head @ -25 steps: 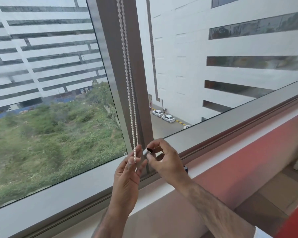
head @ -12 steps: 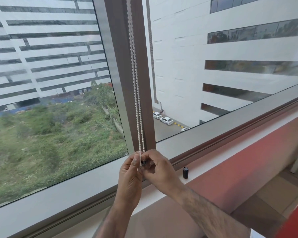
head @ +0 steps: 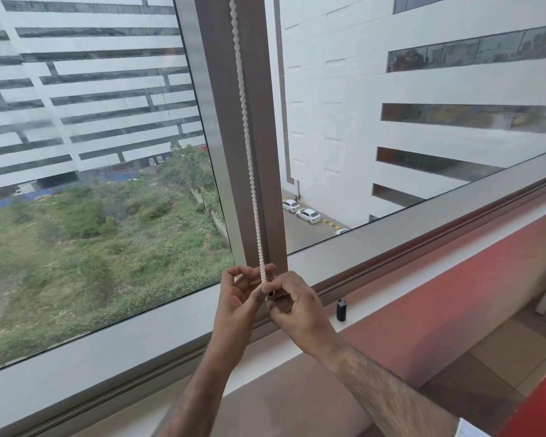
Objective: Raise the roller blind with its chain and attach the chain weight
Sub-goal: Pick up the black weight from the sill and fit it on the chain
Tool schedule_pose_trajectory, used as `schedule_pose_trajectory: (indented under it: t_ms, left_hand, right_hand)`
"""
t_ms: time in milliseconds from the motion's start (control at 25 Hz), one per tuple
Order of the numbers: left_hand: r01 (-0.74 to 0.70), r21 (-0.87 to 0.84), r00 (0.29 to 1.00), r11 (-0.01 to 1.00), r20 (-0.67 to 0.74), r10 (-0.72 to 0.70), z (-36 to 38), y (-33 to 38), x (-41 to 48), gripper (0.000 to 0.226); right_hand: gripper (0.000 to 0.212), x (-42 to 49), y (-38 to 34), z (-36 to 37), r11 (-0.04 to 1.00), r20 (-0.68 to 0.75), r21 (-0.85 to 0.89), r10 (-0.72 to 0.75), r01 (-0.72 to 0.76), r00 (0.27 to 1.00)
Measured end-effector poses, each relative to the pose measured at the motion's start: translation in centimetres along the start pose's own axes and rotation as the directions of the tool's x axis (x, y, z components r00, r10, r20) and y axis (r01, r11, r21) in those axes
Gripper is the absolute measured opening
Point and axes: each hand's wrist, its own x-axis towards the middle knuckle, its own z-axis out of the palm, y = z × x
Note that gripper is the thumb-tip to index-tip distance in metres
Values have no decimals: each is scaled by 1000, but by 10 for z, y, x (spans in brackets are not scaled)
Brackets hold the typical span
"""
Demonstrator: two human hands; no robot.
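Observation:
A white beaded chain (head: 249,159) hangs straight down in front of the brown window mullion (head: 259,121). Its lower end runs into my two hands, which meet just above the sill. My left hand (head: 238,298) pinches the chain's bottom between thumb and fingertips. My right hand (head: 297,305) is closed around a small dark chain weight (head: 271,293), only its round end showing between the fingers, pressed against the chain's end. The roller blind itself is out of view above.
A small black cylinder (head: 341,309) stands upright on the white window sill (head: 375,305), just right of my right hand. Below the sill runs a red wall band (head: 454,288). Large glass panes flank the mullion.
My hands have come together at the chain's end and moved slightly lower. The weight that showed between my right fingertips is now mostly covered.

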Motion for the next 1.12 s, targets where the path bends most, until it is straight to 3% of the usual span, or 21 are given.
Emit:
schedule_pose_trajectory:
  t_ms: [240, 440, 680, 960, 1120]
  left_hand:
    - [28, 234, 959, 972, 269, -92, -8, 4, 10, 39]
    - [21, 276, 937, 961, 331, -116, -5, 3, 17, 43]
    - [-36, 300, 953, 953, 299, -58, 3, -7, 20, 37]
    - [-60, 332, 979, 941, 203, -9, 3, -13, 26, 24]
    - [-47, 386, 994, 921, 113, 4, 5, -12, 26, 21]
  right_hand:
    - [26, -3, 4, -2, 998, -24, 66, 18, -17, 1000]
    - [41, -3, 16, -1, 993, -98, 113, 37, -26, 994]
    - [24, -5, 25, 6, 990, -212, 139, 20, 10, 977]
    - [19, -8, 20, 9, 962, -192, 263, 123, -69, 974]
    - [22, -17, 41, -7, 987, -261, 122, 135, -106, 956]
